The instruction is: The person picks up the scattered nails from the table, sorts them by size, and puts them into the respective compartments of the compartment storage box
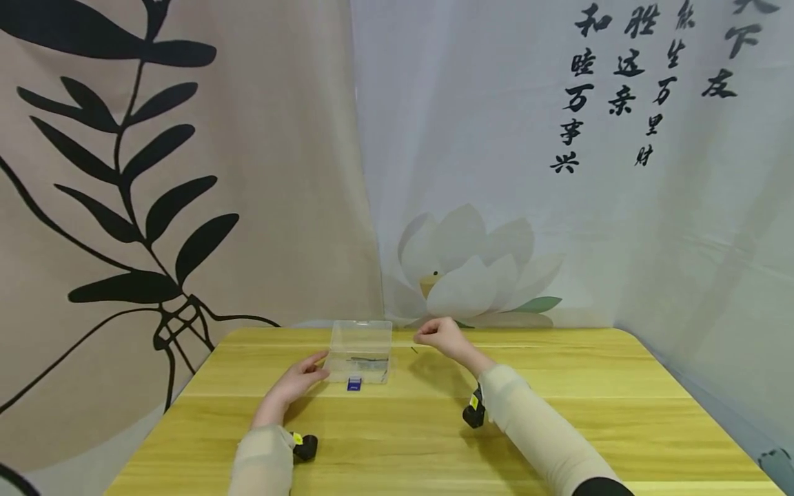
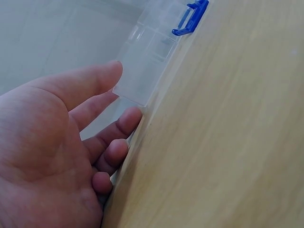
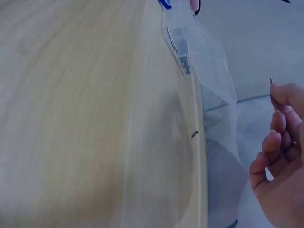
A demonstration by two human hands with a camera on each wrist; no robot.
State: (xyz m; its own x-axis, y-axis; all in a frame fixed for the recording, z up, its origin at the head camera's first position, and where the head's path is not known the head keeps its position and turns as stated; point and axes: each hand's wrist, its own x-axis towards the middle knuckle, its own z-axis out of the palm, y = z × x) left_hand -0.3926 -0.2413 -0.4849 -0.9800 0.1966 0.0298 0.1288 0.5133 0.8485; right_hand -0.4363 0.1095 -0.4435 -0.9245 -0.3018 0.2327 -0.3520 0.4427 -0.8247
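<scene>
A clear plastic box (image 1: 358,372) with a blue latch (image 1: 354,384) stands with its lid (image 1: 362,336) raised. Inside lie thin dark pieces (image 3: 184,64), too small to make out fully. At the box's left side, my left hand (image 1: 299,380) touches the edge with thumb and forefinger; its other fingers are loosely bent in the left wrist view. To the right of the box, raised above the table, my right hand (image 1: 443,337) pinches a thin dark screw-like piece (image 3: 271,90) between thumb and forefinger. A small dark screw (image 3: 194,134) lies on the table below that hand.
The wood-grain table (image 1: 397,441) ends close behind the box. A cloth backdrop (image 1: 298,172) with printed leaves, a lotus and writing hangs beyond it. Black wrist cameras (image 1: 474,410) sit under both wrists.
</scene>
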